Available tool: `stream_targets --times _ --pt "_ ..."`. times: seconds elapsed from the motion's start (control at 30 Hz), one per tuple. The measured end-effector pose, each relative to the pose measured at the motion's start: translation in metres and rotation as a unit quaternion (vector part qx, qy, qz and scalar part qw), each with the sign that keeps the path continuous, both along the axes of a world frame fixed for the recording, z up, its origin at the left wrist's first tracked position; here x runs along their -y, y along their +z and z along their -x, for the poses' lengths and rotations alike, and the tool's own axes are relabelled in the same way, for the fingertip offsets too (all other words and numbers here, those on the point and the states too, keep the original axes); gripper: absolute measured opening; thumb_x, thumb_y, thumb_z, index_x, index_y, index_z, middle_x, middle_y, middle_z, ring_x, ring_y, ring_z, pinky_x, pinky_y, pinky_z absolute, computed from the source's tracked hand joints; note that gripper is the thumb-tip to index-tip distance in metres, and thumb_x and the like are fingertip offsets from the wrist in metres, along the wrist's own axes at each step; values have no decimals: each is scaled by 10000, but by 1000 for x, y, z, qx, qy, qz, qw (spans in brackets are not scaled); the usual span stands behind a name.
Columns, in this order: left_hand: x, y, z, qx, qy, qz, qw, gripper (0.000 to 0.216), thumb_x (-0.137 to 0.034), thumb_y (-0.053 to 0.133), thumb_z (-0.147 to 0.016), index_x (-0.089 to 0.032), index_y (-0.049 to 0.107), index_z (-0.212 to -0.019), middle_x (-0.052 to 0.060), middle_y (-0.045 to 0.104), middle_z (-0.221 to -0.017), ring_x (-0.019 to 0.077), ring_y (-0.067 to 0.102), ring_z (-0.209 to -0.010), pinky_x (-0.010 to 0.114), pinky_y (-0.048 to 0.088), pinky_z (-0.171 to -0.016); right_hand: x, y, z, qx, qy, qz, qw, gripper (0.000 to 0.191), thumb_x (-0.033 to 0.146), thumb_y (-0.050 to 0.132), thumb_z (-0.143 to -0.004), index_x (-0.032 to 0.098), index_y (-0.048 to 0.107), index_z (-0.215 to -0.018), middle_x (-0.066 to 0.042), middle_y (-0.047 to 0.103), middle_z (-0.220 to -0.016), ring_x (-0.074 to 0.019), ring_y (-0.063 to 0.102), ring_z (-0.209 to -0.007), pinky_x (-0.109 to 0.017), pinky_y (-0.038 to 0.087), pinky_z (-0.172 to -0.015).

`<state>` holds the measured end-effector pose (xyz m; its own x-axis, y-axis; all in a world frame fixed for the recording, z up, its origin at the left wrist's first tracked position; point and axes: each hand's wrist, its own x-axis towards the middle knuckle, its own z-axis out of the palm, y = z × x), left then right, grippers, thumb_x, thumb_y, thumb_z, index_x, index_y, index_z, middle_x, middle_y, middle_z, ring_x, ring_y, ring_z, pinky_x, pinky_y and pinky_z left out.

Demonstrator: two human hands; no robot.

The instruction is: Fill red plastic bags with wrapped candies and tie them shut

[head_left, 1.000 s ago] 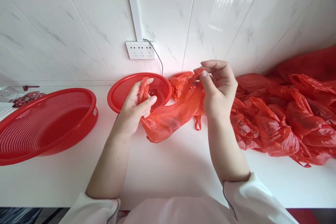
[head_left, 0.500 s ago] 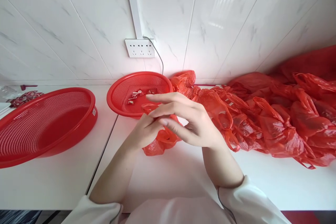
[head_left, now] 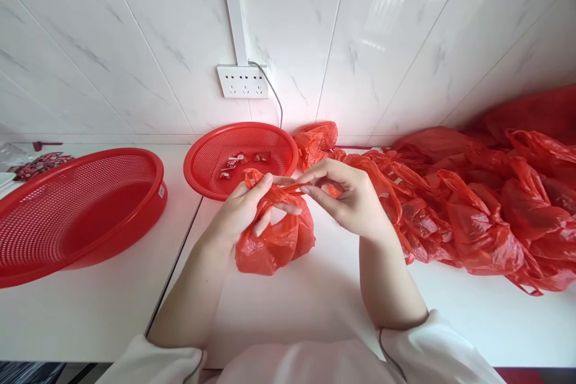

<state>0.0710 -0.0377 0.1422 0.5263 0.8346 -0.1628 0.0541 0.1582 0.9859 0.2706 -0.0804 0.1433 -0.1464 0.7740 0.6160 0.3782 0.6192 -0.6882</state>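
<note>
A small red plastic bag (head_left: 275, 241) sits bunched on the white counter (head_left: 315, 306) in front of me. My left hand (head_left: 240, 216) grips its gathered top, fingers closed round the handles. My right hand (head_left: 348, 195) pinches the stretched handle ends just to the right, thumb and fingers pressed together. Both hands meet above the bag, in front of a small red perforated basket (head_left: 203, 162) that holds several wrapped sweets (head_left: 234, 166).
A large red perforated basket (head_left: 76, 210) stands at the left. A heap of loose red plastic bags (head_left: 477, 204) covers the right side of the counter. A white wall socket (head_left: 243, 81) with a cable sits on the tiled wall. Small items lie far left.
The bag was stretched wide between raised hands, then gathered low. Now both hands hold its handles together above the bunched bag, and the sweets in the small basket show.
</note>
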Motion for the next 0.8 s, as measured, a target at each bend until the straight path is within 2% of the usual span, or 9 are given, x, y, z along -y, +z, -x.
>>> stream_targets --times 0.07,0.2,0.3,0.37,0.43,0.5,0.57,0.67,0.8 --pt "-7 -1 4 21 -6 25 999 409 -510 461 -940 -186 647 -1105 -58 428 -373 62 364 -333 175 342 -410 -1 -2 -1 41 32 -12 999 86 152 588 -895 197 654 -925 -30 672 -910 -143 632 -818 -279 512 -709" --pt "-18 -6 3 107 8 69 992 296 -416 490 -944 -177 651 -1012 -4 586 -568 63 493 -457 171 415 -493 -3 -8 0 110 109 3 988 123 119 545 -905 197 639 -892 -29 667 -894 -131 619 -772 -274 514 -709" --pt "-15 -6 3 115 -23 46 992 262 -402 440 -960 -205 594 -880 -40 544 -554 49 400 -360 180 320 -394 -6 -10 3 101 145 31 984 22 183 621 -877 197 637 -879 -16 664 -843 -129 614 -743 -268 518 -705" --pt "-9 -3 6 59 -67 -41 995 303 -414 385 -975 -212 564 -836 -53 466 -510 63 350 -341 201 258 -363 -11 -12 6 54 119 48 990 80 271 656 -866 194 637 -864 -16 649 -834 -136 610 -766 -276 519 -742" --pt "-2 -1 10 -21 -98 -190 977 296 -366 412 -965 -196 550 -766 -36 447 -542 83 385 -420 225 301 -413 -18 -18 9 -29 70 85 994 160 346 583 -916 195 636 -904 -32 641 -895 -149 616 -850 -298 516 -809" --pt "2 0 13 -82 -117 -353 925 221 -263 491 -913 -182 527 -711 -9 481 -617 114 435 -550 257 374 -524 -28 -25 11 -118 86 165 975 236 378 468 -971 206 625 -1010 -45 638 -1011 -156 631 -912 -324 522 -845" --pt "1 -2 13 -93 -131 -471 867 122 -169 507 -856 -182 528 -737 15 525 -690 153 470 -674 296 420 -643 -37 -33 11 -166 169 258 936 268 381 435 -981 220 604 -1112 -44 640 -1064 -156 654 -884 -340 544 -814" --pt "-8 -7 11 -61 -127 -536 832 108 -137 460 -838 -181 557 -852 62 559 -850 206 508 -845 359 452 -776 -44 -38 9 -169 243 286 911 256 327 516 -944 216 613 -1153 -34 658 -995 -145 645 -819 -300 544 -725" --pt "-19 -13 7 -9 -96 -527 845 176 -194 418 -884 -176 591 -858 106 518 -1055 223 540 -936 386 463 -827 -42 -36 5 -203 236 238 920 247 278 607 -893 207 633 -1128 -33 659 -978 -138 627 -838 -270 524 -713"
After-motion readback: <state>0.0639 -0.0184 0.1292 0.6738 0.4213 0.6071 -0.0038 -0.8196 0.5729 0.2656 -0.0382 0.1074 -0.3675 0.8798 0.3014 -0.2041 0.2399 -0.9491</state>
